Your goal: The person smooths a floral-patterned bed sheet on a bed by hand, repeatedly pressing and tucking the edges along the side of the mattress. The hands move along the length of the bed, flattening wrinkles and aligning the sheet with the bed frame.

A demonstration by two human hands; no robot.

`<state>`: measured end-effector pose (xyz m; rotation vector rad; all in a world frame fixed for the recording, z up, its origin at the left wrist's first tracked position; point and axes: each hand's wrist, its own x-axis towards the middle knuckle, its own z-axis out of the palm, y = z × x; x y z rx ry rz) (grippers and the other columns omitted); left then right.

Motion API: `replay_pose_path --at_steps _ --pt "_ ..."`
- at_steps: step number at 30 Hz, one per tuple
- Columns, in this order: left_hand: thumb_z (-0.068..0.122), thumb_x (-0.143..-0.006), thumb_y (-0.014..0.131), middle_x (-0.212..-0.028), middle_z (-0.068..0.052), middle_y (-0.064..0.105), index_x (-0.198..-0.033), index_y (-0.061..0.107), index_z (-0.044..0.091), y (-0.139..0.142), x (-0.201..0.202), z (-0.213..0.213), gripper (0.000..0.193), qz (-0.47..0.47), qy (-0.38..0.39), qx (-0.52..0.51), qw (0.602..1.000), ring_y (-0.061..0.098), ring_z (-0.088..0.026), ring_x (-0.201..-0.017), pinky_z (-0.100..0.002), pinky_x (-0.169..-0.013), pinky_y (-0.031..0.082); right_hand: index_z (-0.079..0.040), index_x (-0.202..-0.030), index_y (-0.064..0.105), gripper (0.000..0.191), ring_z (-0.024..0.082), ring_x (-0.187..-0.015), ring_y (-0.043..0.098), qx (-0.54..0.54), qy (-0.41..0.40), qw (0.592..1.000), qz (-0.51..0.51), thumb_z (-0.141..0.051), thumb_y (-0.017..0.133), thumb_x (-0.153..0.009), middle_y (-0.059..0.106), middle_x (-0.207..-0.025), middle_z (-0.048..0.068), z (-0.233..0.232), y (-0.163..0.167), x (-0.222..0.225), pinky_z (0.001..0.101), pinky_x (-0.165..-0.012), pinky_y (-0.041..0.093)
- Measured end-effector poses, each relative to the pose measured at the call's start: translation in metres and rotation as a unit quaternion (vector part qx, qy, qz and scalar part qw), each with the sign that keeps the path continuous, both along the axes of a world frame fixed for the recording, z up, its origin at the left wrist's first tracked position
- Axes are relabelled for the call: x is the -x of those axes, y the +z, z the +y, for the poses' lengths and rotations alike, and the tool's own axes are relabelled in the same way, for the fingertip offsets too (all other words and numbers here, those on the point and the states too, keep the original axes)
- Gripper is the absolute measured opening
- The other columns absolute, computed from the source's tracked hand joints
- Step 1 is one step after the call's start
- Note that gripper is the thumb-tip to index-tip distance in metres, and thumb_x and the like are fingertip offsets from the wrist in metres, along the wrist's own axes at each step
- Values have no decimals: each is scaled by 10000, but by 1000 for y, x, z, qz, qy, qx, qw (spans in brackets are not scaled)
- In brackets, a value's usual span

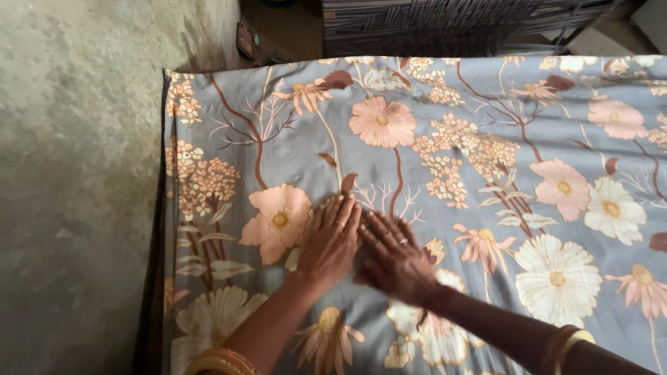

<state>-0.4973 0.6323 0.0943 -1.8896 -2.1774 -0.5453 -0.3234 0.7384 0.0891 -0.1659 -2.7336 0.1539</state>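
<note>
**A:** We're looking straight down now, and both of our hands are flat on the bedsheet (486,139), a grey-blue cloth printed with big pink, peach and white flowers on brown stems.

**B:** Right, and the left hand (332,239) lies palm down, fingers stretched out and close together, gripping nothing. Its fingertips reach toward a brown leaf in the print, with a large peach flower just beside it.

**A:** Our right hand (392,258) is spread open too, pressed onto the cloth, and it touches the left one along the inner edge. We can make out a ring on a finger there.

**B:** Bangles (566,344) on the right wrist, gold ones, and more bangles low on the left forearm at the bottom of the frame.

**A:** The sheet covers the whole surface, and its left edge hangs over the side next to the bare concrete floor (76,173).

**B:** Beyond the far edge we see a dark woven piece of furniture (431,24). What it is exactly, we cannot tell.
</note>
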Motion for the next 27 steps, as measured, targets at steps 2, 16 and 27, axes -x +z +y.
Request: replay_pose_path --at_steps 2,16,27 --pt "276 -990 546 -1584 -204 410 -1486 472 -33 -5 9 0 589 0 -14 14 1000 392 -352 -1453 -534 -1187 318 -158 -1512 430 728 308 -1535 233 -32 -35 999 -25 -517 597 -901 307 -1649 100 17 7 -2 555 -1196 204" --pt "269 -958 507 -1677 -122 256 -1536 383 90 1 -10 13 617 -60 30 246 967 300 -335 -1528 -579 -1158 343 -167 -1521 513 534 378 -1457 416 -52 -68 989 -124 -424 520 -1054 430 -1579 157 43 36 0 558 -1103 432" --pt "311 -950 569 -1630 -140 334 -1512 426 46 -16 -36 28 638 -29 64 137 988 291 -365 -1512 -555 -1176 303 -127 -1555 409 712 348 -1538 269 33 -2 992 -119 -308 676 -920 326 -1639 182 -70 42 -79 533 -1220 231"
